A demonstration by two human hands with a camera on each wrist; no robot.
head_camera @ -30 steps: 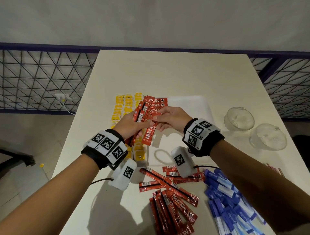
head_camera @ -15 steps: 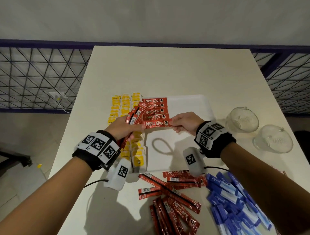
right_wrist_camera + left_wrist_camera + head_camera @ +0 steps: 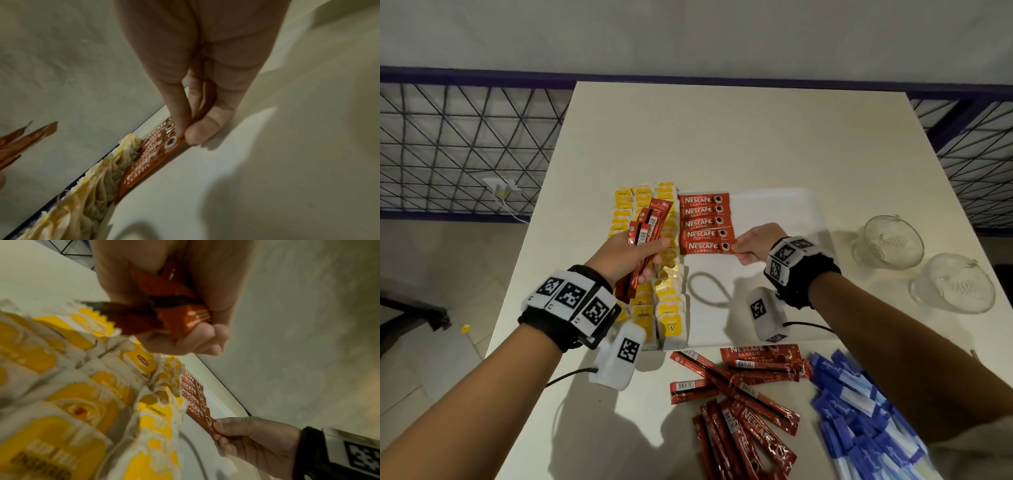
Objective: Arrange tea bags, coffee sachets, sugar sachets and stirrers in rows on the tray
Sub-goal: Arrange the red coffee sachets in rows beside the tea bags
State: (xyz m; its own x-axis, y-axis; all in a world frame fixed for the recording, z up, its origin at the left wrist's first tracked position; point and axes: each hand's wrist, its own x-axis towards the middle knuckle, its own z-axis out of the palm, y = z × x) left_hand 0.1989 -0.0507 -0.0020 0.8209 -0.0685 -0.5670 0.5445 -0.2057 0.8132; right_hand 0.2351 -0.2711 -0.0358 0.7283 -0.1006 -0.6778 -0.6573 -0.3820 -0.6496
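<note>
Bare indoor room: white table (image 3: 739, 137), wire-mesh railing (image 3: 465, 144), plain wall (image 3: 688, 31)

In the head view the left hand (image 3: 628, 255) and its bundle of coffee sachets (image 3: 645, 236) cover part of the tea bag rows (image 3: 666, 298). The loose coffee sachets (image 3: 736, 425) and the blue sugar sachets (image 3: 859, 411) run off the bottom edge. The left wrist view blurs the nearest tea bags (image 3: 61, 402). In the right wrist view the right hand's fingers (image 3: 197, 131) hide the end of the pinched sachet (image 3: 152, 155), and its print is smeared.
</note>
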